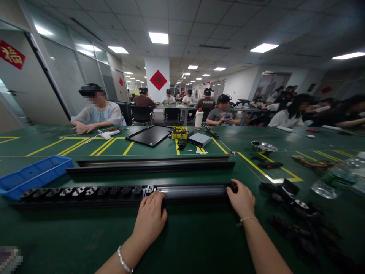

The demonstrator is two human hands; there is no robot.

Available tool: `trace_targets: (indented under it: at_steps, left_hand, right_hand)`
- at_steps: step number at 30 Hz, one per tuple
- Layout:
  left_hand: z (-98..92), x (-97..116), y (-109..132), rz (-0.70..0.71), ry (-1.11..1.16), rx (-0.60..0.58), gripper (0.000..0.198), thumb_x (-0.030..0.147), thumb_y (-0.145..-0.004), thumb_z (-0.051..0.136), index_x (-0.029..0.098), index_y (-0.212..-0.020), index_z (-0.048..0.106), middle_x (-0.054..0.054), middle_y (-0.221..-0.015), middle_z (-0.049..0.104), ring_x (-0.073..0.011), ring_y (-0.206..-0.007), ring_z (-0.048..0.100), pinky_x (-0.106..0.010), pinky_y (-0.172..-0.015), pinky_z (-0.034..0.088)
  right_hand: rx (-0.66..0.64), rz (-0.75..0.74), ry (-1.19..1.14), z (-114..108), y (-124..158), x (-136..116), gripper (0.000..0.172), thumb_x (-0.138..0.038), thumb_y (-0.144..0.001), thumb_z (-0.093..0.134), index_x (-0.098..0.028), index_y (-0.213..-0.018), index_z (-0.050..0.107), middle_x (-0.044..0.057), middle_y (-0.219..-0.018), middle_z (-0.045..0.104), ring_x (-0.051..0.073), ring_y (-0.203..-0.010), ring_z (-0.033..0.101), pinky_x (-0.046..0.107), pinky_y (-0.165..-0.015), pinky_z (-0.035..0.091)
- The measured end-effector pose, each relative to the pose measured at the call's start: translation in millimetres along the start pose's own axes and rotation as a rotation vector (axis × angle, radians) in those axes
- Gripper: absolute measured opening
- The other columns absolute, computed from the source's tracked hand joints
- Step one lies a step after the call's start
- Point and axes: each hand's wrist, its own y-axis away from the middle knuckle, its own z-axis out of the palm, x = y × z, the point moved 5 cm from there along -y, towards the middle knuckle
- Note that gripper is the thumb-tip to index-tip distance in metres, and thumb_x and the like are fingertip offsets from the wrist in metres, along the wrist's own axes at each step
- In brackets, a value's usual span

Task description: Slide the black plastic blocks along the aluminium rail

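Observation:
A long black channel-shaped rail lies across the table in front of me. A row of small black modules, some with whitish tops, fills its left part; the right part shows a bare, shiny inner surface. My left hand is curled over the near edge of the rail at the row's right end, against a module with a whitish top. At the rail's right end, my right hand pinches a small dark part; the fingers hide most of it.
Behind lie two more black rails. A blue bin stands left. To the right are a pile of black modules, a plastic bottle and a metal bowl. A flat black panel lies farther back. People sit beyond.

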Motion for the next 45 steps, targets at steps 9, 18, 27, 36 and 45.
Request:
trace_targets:
  at_steps: [9,18,27,36,45]
  left_hand:
    - [-0.8,1,0,0.006,-0.01,0.009,0.037,0.016,-0.078,0.045,0.018,-0.115,0.052,-0.009,-0.117,0.062,-0.0226,-0.116,0.051,-0.042,-0.099,0.035]
    - [1.7,-1,0,0.013,-0.01,0.013,0.037,0.017,-0.079,0.045,0.019,-0.115,0.052,-0.008,-0.118,0.061,-0.023,-0.117,0.05,-0.043,-0.099,0.035]
    - [1.8,-1,1,0.003,-0.001,-0.002,0.037,0.017,-0.08,0.046,0.019,-0.116,0.051,-0.007,-0.118,0.061,-0.0226,-0.118,0.049,-0.043,-0.1,0.034]
    - [2.1,-1,1,0.012,0.004,0.008,0.037,0.017,-0.08,0.045,0.02,-0.116,0.051,-0.007,-0.118,0.061,-0.0222,-0.117,0.05,-0.042,-0.1,0.034]
    - [3.6,-2,1,0.015,0.0,0.022,0.038,0.016,-0.078,0.046,0.019,-0.115,0.052,-0.008,-0.118,0.061,-0.0229,-0.116,0.05,-0.041,-0.099,0.035]
  right_hand:
    - [0.013,0.014,-0.011,-1,-1,0,0.046,-0.038,-0.079,0.041,-0.023,-0.122,0.051,0.01,-0.12,0.056,0.028,-0.117,0.045,0.047,-0.099,0.031]
    - [-0.004,0.021,-0.022,-1,-3,2,0.044,-0.037,-0.08,0.042,-0.023,-0.121,0.052,0.01,-0.118,0.057,0.028,-0.116,0.047,0.046,-0.099,0.033]
    - [0.018,0.042,-0.063,-2,-5,6,0.044,-0.034,-0.079,0.043,-0.021,-0.119,0.054,0.011,-0.114,0.059,0.028,-0.111,0.05,0.044,-0.096,0.036]
    - [0.142,-0.084,-0.072,6,-13,16,0.042,-0.036,-0.076,0.043,-0.018,-0.11,0.059,0.013,-0.127,0.051,0.03,-0.118,0.044,0.044,-0.099,0.033]
    - [0.194,-0.118,-0.082,10,-17,21,0.041,-0.033,-0.075,0.043,-0.015,-0.107,0.06,0.016,-0.124,0.053,0.028,-0.121,0.043,0.043,-0.101,0.03]
